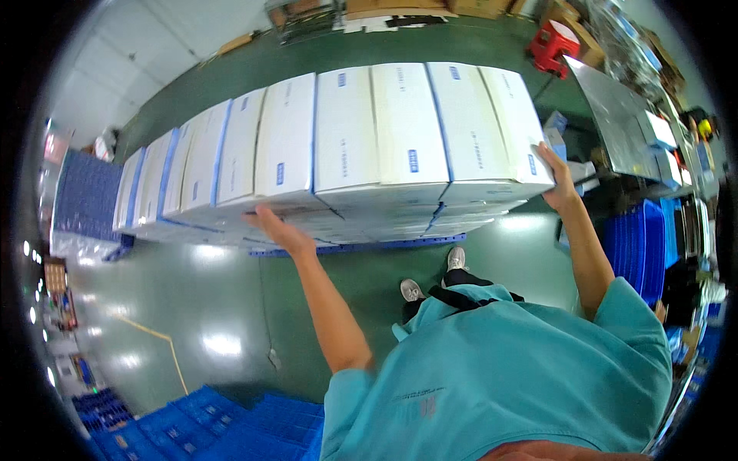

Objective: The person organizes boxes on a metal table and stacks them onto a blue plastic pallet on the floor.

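Note:
A long row of white cartons [407,127] with blue edge lines is stacked several layers high on a blue pallet [369,246]. My left hand [283,233] is open, its fingers stretched toward the near side of the stack just below the top cartons' edge; its fingertips are slightly blurred. At the right end of the row, my right hand [560,178] rests open on the near corner of the end carton [500,127], fingers extended along its side. Neither hand encloses a whole carton.
Blue crates [207,426] lie behind me at lower left, and more blue bins [636,246] are stacked at right. A metal table [615,115] and a red stool [553,48] stand far right. Another loaded stack [88,196] is at left on the green floor [215,307].

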Demonstrator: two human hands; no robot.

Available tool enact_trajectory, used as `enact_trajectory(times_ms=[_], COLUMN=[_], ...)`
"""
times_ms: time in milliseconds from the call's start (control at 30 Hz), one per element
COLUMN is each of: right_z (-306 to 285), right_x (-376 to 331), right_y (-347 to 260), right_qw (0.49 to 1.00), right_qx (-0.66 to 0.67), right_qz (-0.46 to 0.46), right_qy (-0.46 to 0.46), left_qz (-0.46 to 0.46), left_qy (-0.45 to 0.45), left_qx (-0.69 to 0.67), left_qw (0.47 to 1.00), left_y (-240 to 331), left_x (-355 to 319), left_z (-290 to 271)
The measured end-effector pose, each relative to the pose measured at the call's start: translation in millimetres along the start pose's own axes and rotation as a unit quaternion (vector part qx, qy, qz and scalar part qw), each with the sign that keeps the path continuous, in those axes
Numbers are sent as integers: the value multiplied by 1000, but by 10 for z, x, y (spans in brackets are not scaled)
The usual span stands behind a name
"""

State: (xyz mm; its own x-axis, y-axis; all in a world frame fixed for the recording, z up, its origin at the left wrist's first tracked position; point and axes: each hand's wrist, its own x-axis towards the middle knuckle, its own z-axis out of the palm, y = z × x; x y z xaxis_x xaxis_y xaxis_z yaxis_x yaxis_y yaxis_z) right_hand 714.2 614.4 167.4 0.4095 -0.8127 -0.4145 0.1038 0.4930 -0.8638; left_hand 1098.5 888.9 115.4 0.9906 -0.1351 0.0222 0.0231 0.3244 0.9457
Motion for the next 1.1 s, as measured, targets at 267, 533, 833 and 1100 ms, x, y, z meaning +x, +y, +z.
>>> enact_trajectory(times_ms=[267,533,833,1100], right_z=[-8,-200,-1145,-4438], right_x=[5,157,-18,-1319], right_y=[20,106,629,2214], right_qw=[998,1000,971,888], right_qx=[57,-1,-64,-336], right_qz=[-33,-1,-7,307], right_qy=[5,-6,-228,60], left_qz=[-139,141,111,-279], left_qy=[-77,-289,-403,-574], left_qx=[26,239,334,629], left_qw=[987,916,845,444], left_y=[-942,-648,-1146,-2019], left_x=[-974,-2115,-3219,-4069], left_z=[-505,227,729,-1170])
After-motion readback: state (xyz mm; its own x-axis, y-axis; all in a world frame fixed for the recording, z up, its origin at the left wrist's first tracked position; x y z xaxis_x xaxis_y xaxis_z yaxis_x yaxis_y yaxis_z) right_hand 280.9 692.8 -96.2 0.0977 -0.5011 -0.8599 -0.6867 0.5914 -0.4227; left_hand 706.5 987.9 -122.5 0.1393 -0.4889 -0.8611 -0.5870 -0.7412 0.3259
